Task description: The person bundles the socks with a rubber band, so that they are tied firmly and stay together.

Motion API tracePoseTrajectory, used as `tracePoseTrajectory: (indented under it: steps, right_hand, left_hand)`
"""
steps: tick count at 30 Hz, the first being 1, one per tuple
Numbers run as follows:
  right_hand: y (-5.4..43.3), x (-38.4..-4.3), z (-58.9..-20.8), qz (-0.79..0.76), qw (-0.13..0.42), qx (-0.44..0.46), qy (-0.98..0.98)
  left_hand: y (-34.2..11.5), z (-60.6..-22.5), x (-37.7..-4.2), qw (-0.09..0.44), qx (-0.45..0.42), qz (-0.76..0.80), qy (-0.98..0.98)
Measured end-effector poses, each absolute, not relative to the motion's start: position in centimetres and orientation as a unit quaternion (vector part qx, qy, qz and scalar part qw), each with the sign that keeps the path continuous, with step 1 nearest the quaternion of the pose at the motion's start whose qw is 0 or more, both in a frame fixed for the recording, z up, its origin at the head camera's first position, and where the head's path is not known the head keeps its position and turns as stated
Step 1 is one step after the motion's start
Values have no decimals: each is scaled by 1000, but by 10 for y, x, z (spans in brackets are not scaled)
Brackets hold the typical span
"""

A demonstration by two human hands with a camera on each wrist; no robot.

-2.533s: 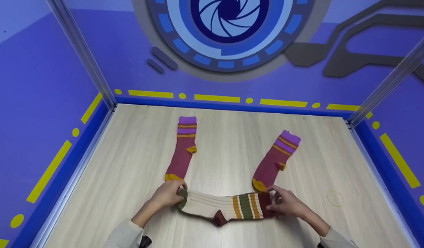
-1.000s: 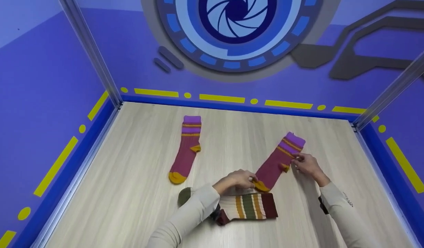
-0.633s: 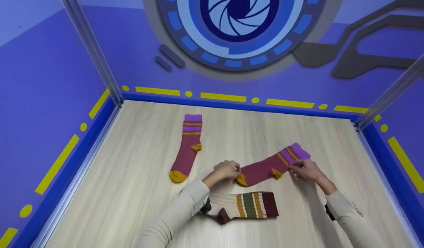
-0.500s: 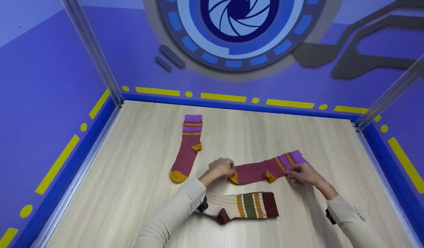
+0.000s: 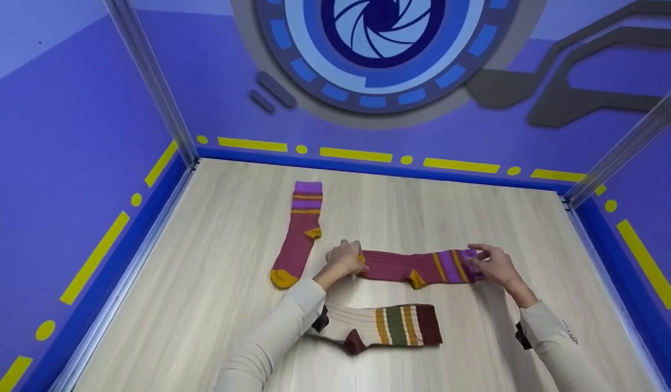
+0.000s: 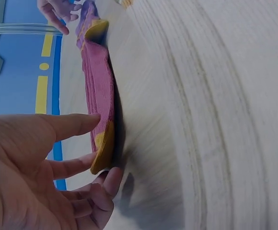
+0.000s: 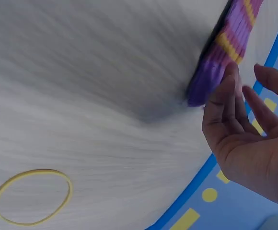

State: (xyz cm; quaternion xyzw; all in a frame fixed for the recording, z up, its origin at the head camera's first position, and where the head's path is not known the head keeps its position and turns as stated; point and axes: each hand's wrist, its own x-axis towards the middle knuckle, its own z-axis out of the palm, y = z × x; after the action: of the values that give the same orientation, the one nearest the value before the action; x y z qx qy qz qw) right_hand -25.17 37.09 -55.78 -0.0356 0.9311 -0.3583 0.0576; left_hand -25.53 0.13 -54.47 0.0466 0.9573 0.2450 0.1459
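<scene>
A maroon sock (image 5: 392, 265) with a purple striped cuff and mustard heel and toe lies crosswise on the table. My left hand (image 5: 345, 258) holds its toe end; in the left wrist view the yellow toe (image 6: 105, 148) sits between thumb and fingertips. At the cuff, my right hand (image 5: 496, 267) rests loosely bent fingers against the purple edge (image 7: 207, 84), thumb apart. Nearer me lies a cream ribbed sock (image 5: 363, 321) with green and mustard stripes and a dark red cuff, its toe end hidden under my left sleeve.
A matching maroon sock (image 5: 297, 245) lies lengthwise to the left, cuff toward the back wall. In the right wrist view a thin yellow ring (image 7: 33, 197) lies on the wood-grain table (image 5: 221, 234). Blue panels (image 5: 68, 136) enclose the back and sides.
Both hands left the cream sock and went to the right-hand maroon sock. It turned from slanted to crosswise, its toe moving left. My right hand has shifted along to the cuff edge.
</scene>
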Motion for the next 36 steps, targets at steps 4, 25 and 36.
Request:
tracePoseTrajectory:
  steps: [4, 25, 36]
  right_hand:
    - [377, -256, -562, -335, 59, -23, 940]
    - [375, -237, -555, -327, 152, -8, 933]
    - [373, -222, -556, -321, 122, -14, 939]
  left_hand:
    - [4, -547, -258, 123, 29, 245, 961]
    - [0, -552, -258, 110, 35, 255, 960]
    - [-8, -547, -254, 140, 46, 289, 946]
